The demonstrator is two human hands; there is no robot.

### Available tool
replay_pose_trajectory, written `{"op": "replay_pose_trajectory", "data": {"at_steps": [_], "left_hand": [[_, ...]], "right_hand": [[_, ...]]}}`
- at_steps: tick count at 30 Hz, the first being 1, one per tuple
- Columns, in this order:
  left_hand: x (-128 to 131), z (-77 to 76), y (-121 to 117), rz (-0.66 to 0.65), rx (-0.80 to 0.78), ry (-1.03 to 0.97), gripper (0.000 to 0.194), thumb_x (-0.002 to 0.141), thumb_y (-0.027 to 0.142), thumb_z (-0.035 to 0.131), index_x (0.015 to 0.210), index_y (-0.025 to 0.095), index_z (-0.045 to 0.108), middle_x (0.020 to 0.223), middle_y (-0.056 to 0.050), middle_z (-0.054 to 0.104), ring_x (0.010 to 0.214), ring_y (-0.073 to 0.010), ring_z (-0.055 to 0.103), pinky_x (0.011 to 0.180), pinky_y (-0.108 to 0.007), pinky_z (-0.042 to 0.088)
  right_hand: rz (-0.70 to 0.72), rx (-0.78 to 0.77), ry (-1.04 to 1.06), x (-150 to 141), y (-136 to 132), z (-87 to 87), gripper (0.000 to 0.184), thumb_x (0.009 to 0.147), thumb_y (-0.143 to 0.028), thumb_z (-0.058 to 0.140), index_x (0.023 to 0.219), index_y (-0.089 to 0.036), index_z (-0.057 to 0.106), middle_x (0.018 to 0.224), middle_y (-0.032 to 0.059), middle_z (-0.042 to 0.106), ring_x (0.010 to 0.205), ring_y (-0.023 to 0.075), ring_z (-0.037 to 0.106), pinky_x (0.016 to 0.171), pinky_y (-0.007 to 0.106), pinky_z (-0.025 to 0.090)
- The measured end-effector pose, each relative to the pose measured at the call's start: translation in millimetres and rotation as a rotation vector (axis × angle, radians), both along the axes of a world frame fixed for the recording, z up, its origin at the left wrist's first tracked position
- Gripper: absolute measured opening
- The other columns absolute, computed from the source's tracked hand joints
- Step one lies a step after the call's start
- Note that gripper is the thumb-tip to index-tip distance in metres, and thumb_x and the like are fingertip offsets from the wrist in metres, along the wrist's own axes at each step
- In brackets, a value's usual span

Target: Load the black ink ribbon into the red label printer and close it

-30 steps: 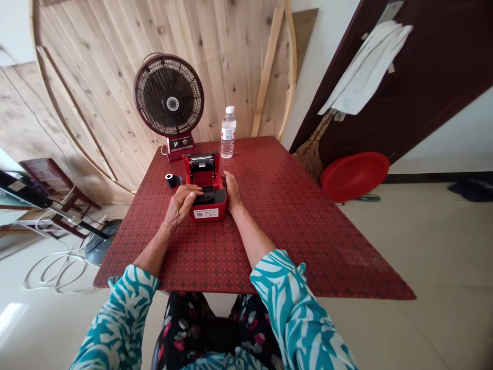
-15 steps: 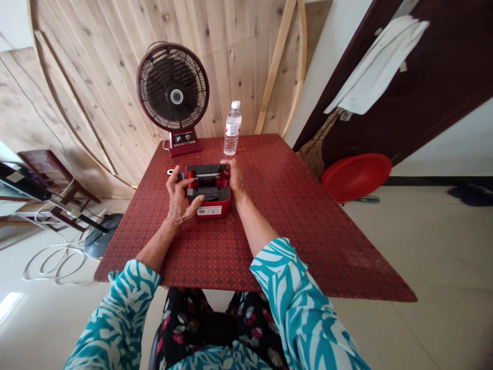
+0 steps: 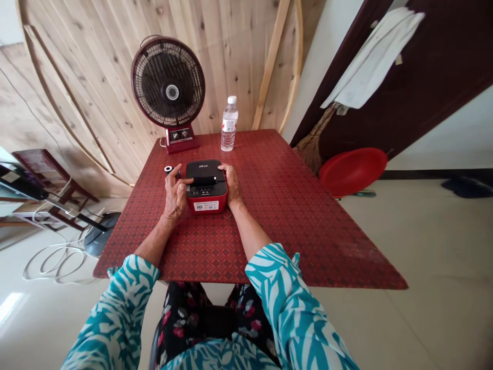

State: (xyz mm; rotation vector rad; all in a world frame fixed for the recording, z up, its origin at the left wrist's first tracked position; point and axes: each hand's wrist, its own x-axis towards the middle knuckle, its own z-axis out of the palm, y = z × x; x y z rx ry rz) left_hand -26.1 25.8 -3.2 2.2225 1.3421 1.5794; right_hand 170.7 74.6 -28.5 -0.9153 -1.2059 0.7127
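On the table in front of me sits a small red and black label printer (image 3: 207, 191) with its black lid down. A white label with a QR code is on its front. My left hand (image 3: 175, 195) is at the printer's left side, fingers apart, with the index finger stretched onto the dark bar across the top. My right hand (image 3: 233, 187) grips the right side, its fingers bent at the far edge and partly hidden. Just past my left fingers lies a small black roll with a white end (image 3: 168, 169), partly covered by the hand.
The table (image 3: 277, 221) has a red patterned cover. At its back stand a dark red fan (image 3: 172, 92) and a water bottle (image 3: 229, 126). A red basin (image 3: 352, 172) and a broom (image 3: 310, 151) are beyond the right edge. Cables (image 3: 57, 262) lie on the floor at left.
The printer's top was open, with its inner rollers showing; now the lid is shut. My left thumb has drawn back from the front of the printer. The view has shifted slightly.
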Motion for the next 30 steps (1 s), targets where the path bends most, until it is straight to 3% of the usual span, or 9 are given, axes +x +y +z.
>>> {"op": "replay_pose_trajectory", "data": {"at_steps": [6,11,14,17,19,22,26,30], "left_hand": [[0,-1.0,-4,0.002,-0.008,0.018,0.067,0.099,0.062,0.02,0.104,0.021,0.074,0.146,-0.011,0.049,0.135,-0.027,0.041,0.116,-0.048,0.03],[3,0.8,-9,-0.036,0.007,0.05,0.066,0.098,0.064,0.021,0.128,0.022,0.063,0.146,-0.013,0.048,0.137,-0.0268,0.041,0.117,-0.048,0.029],[4,3.7,-7,-0.052,0.014,-0.004,0.06,0.099,0.06,0.028,0.134,0.021,0.057,0.146,-0.013,0.05,0.138,-0.0264,0.041,0.118,-0.047,0.029],[1,7.3,-3,-0.053,-0.02,-0.139,0.05,0.097,0.055,0.041,0.127,0.02,0.061,0.14,-0.013,0.056,0.134,-0.0264,0.046,0.116,-0.045,0.032],[-3,9.8,0,-0.076,-0.125,-0.27,0.044,0.093,0.051,0.05,0.12,0.019,0.064,0.13,-0.012,0.062,0.125,-0.0255,0.055,0.109,-0.043,0.04],[-9,13.2,3,-0.108,-0.351,-0.458,0.036,0.08,0.044,0.066,0.106,0.019,0.066,0.102,-0.007,0.071,0.093,-0.0203,0.066,0.085,-0.034,0.052],[-15,16.3,5,-0.134,-0.651,-0.63,0.032,0.066,0.037,0.072,0.091,0.02,0.06,0.056,0.005,0.058,0.05,-0.0117,0.052,0.052,-0.024,0.041],[-13,21.0,3,-0.178,-0.824,-0.692,0.034,0.06,0.036,0.073,0.084,0.021,0.054,0.046,0.007,0.053,0.042,-0.0099,0.045,0.046,-0.021,0.033]], "right_hand": [[0.012,-0.015,0.021,0,-2,0.2,0.048,0.089,-0.065,0.034,0.091,-0.028,0.065,0.111,0.004,0.067,0.117,0.0213,0.056,0.114,0.041,0.037],[0.03,-0.027,0.049,-1,-4,-4.4,0.051,0.089,-0.067,0.038,0.105,-0.028,0.067,0.121,0.0044,0.067,0.121,0.0209,0.056,0.117,0.042,0.035],[0.029,-0.052,0.068,-2,-2,-9.8,0.06,0.086,-0.072,0.039,0.118,-0.027,0.063,0.132,0.0054,0.063,0.128,0.0213,0.053,0.119,0.043,0.033],[0.014,-0.095,0.078,-2,2,-15.3,0.07,0.083,-0.078,0.038,0.124,-0.025,0.06,0.137,0.0083,0.061,0.13,0.0231,0.052,0.118,0.045,0.034],[0.024,-0.102,0.066,-2,5,-18.1,0.071,0.083,-0.079,0.037,0.124,-0.025,0.06,0.137,0.009,0.061,0.13,0.0236,0.052,0.118,0.045,0.034],[0.039,-0.105,0.065,-1,8,-21.1,0.069,0.084,-0.077,0.038,0.123,-0.026,0.061,0.135,0.0082,0.063,0.13,0.024,0.053,0.118,0.046,0.034],[0.034,-0.115,0.092,-2,11,-23.4,0.068,0.083,-0.077,0.039,0.119,-0.026,0.063,0.132,0.0077,0.064,0.127,0.0244,0.054,0.118,0.047,0.035],[0.037,-0.12,0.108,-2,11,-23.6,0.064,0.083,-0.076,0.04,0.117,-0.027,0.064,0.131,0.0058,0.065,0.127,0.0237,0.054,0.118,0.047,0.035]]}}
